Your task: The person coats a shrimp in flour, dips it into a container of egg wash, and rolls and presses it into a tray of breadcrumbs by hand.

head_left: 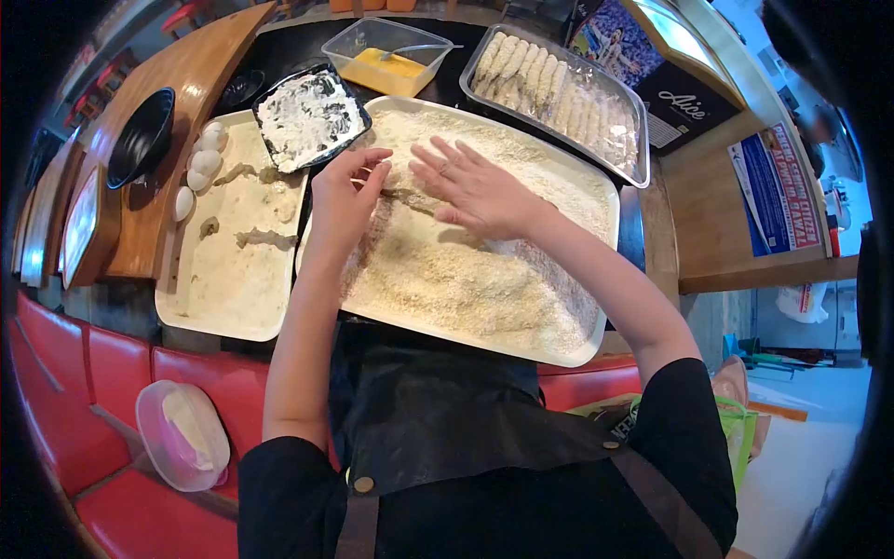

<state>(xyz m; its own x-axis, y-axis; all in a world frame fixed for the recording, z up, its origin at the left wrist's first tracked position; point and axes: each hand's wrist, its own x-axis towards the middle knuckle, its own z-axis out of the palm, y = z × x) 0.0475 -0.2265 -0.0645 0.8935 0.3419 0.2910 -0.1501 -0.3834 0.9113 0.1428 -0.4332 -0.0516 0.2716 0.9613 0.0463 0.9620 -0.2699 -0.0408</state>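
Observation:
A large cream tray holds pale breadcrumbs, heaped toward its near side. A long shrimp lies on the crumbs between my hands. My left hand is over the tray's left part, fingers bent, with thumb and index tips slightly apart near the shrimp's left end; nothing shows between them. Palm down, fingers spread, my right hand is over the shrimp's right part and partly hides it. Whether the palm touches it I cannot tell.
Left is a cream tray with several shrimp and eggs. A black dish of white flour overlaps its corner. Behind stand a clear tub of yellow liquid and a clear tray of coated shrimp. A black bowl sits far left.

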